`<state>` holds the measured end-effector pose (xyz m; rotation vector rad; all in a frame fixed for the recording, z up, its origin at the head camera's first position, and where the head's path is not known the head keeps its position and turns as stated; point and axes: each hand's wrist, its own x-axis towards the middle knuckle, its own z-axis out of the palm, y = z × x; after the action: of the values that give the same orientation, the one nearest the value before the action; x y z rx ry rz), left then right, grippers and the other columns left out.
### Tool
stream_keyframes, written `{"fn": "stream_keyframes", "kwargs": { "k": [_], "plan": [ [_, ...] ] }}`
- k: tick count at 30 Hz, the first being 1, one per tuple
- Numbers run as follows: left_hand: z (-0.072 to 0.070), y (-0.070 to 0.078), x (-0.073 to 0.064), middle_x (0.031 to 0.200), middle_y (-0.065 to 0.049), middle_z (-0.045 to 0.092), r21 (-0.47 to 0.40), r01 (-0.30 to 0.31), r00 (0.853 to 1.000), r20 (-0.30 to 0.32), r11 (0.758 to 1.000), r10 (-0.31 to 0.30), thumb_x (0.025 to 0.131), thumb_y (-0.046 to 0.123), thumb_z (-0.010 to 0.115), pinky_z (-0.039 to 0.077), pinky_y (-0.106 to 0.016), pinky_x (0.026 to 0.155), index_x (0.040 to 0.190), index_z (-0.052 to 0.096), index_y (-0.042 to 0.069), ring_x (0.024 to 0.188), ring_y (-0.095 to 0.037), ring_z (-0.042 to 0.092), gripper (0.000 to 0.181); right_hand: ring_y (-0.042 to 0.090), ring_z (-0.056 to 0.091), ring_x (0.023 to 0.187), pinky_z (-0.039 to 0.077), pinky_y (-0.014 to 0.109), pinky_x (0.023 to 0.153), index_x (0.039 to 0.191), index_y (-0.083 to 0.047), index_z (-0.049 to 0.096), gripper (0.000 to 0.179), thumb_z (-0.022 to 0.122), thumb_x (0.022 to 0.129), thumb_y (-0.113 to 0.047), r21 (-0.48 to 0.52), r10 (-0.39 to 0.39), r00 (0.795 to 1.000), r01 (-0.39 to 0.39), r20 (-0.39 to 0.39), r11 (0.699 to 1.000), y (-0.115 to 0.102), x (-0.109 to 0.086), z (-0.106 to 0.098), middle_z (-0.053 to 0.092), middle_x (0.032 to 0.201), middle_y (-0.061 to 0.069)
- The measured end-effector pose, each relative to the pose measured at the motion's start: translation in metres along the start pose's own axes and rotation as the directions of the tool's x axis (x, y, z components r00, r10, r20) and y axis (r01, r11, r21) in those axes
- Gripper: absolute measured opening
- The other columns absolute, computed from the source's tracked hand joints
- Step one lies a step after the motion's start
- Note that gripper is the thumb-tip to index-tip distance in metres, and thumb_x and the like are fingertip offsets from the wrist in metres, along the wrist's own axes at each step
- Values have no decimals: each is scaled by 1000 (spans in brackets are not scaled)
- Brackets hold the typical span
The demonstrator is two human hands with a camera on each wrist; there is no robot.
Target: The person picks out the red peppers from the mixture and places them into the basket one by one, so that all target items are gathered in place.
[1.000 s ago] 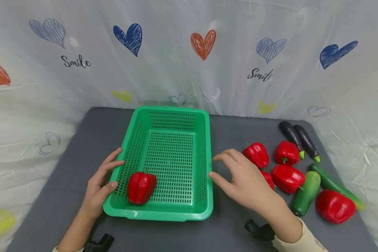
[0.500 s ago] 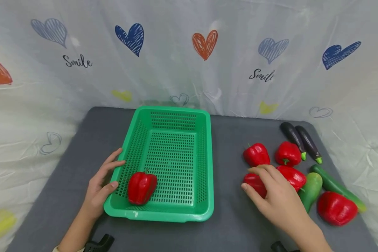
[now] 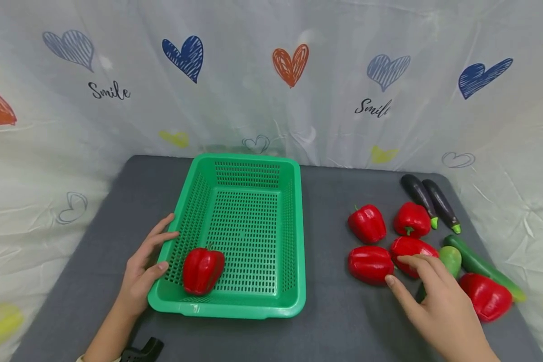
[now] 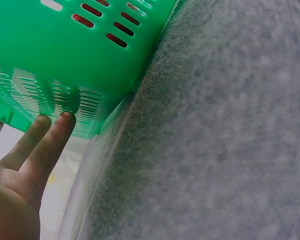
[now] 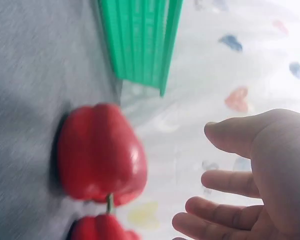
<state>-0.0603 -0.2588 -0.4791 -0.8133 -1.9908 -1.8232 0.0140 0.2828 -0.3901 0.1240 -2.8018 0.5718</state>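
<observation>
On the table stands a green basket (image 3: 244,236), with one red bell pepper (image 3: 203,270) lying in its near left corner. My left hand (image 3: 141,271) touches the basket's left side; the left wrist view shows fairly straight fingers (image 4: 50,142) against the slotted outer wall. Above the vegetables at the right hovers my right hand (image 3: 441,296), its fingers spread and nothing held. Nearest to it are one red bell pepper (image 3: 370,265) and another pepper (image 3: 412,254) just behind its fingertips. The right hand partly hides a cucumber (image 3: 450,259) and the red bell pepper (image 3: 486,296) at the far right.
Two more red bell peppers lie farther back, a left pepper (image 3: 366,223) and a right pepper (image 3: 412,219). Two eggplants (image 3: 439,203) lie at the back right. A long green vegetable (image 3: 484,266) runs along the right side. Behind the table (image 3: 253,339) hangs a printed curtain (image 3: 235,100).
My right hand has moved from beside the basket's right rim to the right, past the front pepper, over the vegetables. That pepper is now uncovered. The left hand and basket stay in place.
</observation>
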Motion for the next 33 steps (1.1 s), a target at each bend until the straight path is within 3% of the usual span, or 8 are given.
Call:
{"fn": "stream_keyframes", "kwargs": {
  "k": [4,10,16,19,21,25,29,33],
  "plan": [
    [1,1,1,169,-32,35,-4,5,1000,3,1000,-5,91,-17,45,28,-30,126,144,54,-19,163,-35,27,54,34,60,107,64,57,73,137,-9,67,68,95,84,-41,-32,132,990,-130,49,991,15,-7,-3,63,128,15],
    [1,1,2,169,-32,35,-5,2,1000,4,1000,-2,91,-17,45,27,-30,127,144,54,-19,163,-35,27,54,34,56,97,53,44,63,137,-2,65,64,87,93,-44,-73,259,965,-256,45,964,39,-15,-9,61,118,20],
    [1,2,1,169,-33,35,-3,-1,1000,8,1000,1,91,-17,45,27,-30,127,144,54,-19,163,-35,27,53,55,51,120,46,75,88,141,9,59,67,78,101,-41,-89,335,942,-333,14,939,65,-22,-15,55,135,38],
    [1,2,1,169,-32,35,3,8,1000,3,1000,-8,91,-17,45,28,-30,126,144,54,-19,163,-35,27,54,57,49,120,50,74,83,140,10,59,66,78,100,-39,-90,363,932,-363,-16,928,80,-26,-15,55,133,39],
    [1,2,1,169,-33,35,5,11,1000,2,1000,-11,91,-16,45,28,-29,126,144,55,-18,163,-35,28,54,56,49,118,57,53,79,138,10,60,62,79,100,-35,-51,378,925,-380,-41,924,90,-31,-15,56,132,37],
    [1,2,2,169,-33,35,1,11,1000,6,1000,-11,91,-16,45,28,-30,126,144,54,-18,162,-35,28,54,55,49,118,39,26,72,138,10,61,57,77,101,-31,-6,439,895,-441,-87,898,106,-37,-16,55,132,37],
    [1,2,1,169,-33,35,-3,15,1000,2,1000,-15,92,-16,45,28,-29,126,144,54,-18,163,-35,28,53,54,49,118,42,41,77,139,13,58,61,74,103,-34,-41,511,854,-516,-100,855,116,-39,-15,52,135,38],
    [1,1,1,169,-32,36,-4,15,1000,-3,1000,-15,92,-16,46,28,-29,126,144,54,-18,163,-34,28,53,55,51,118,43,52,75,138,15,59,62,75,102,-33,-66,529,841,-538,-114,841,125,-39,-17,53,135,40]
  ]
}}
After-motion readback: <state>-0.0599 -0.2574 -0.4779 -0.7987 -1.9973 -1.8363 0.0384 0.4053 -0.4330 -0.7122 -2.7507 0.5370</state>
